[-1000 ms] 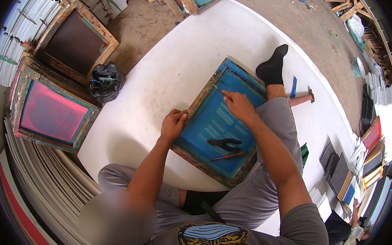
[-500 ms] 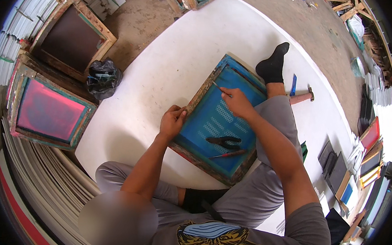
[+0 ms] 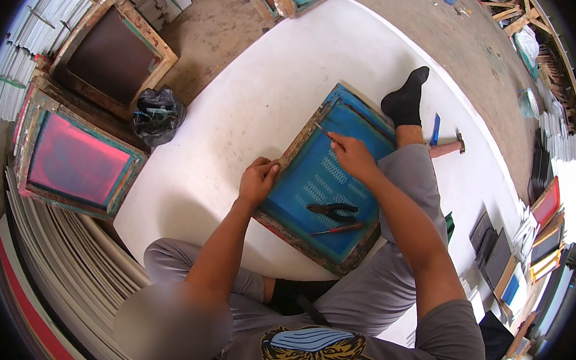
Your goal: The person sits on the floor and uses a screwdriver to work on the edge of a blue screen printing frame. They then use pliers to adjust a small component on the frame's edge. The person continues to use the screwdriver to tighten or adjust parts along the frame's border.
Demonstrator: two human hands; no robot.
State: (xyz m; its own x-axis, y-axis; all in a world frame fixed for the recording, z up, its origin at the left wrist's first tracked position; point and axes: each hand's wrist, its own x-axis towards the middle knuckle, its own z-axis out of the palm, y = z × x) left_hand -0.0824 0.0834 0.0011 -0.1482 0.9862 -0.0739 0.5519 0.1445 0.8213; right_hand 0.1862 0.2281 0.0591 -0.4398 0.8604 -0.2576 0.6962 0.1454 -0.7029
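A: Left hand (image 3: 258, 182)?
B: Fingers curled, touching the left rail of the weathered, wooden-framed blue mesh screen (image 3: 292, 189); cannot tell whether they grip it.
A: Right hand (image 3: 351, 156)?
B: Fingers closed around a thin, slender tool (image 3: 321, 128), tip near the rail's far end.
A: Screen position?
B: Over the smooth white surface (image 3: 231, 117), beside the right leg (image 3: 410, 186); black pliers (image 3: 333, 211) and red-handled screwdriver (image 3: 338, 229) lie near.
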